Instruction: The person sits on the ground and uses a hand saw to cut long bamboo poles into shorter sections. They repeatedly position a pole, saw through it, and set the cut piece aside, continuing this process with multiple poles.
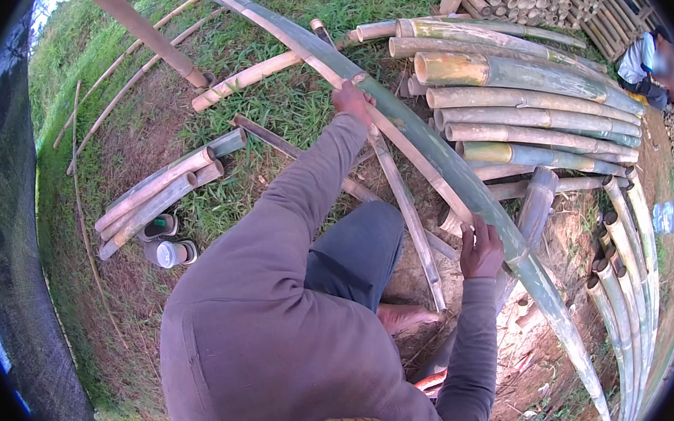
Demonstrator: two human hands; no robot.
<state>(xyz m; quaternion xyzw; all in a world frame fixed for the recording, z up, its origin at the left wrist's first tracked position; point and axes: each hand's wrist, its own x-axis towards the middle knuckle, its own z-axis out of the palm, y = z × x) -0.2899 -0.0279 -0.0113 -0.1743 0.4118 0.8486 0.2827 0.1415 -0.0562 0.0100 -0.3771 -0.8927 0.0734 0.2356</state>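
A long green bamboo pole [418,137] slants from the far left down to the near right in front of me. Along its near side lies a pale, flat bamboo strip [414,157]. My left hand [354,102] is closed around the strip farther up, its fingers against the pole. With bent fingers, my right hand [480,251] grips the strip's near end beside the pole. Under the pole, near the right hand, a thick bamboo piece [538,199] stands at a slant. A narrow split bamboo length [408,213] passes beneath, close to my bare foot.
Several cut bamboo poles [534,100] lie side by side at the right, with more poles [624,291] nearer. Short bamboo pieces [165,188] and a white-lidded container [172,253] are on the left. Another person [642,64] sits far right, above a clear plastic bottle [672,217].
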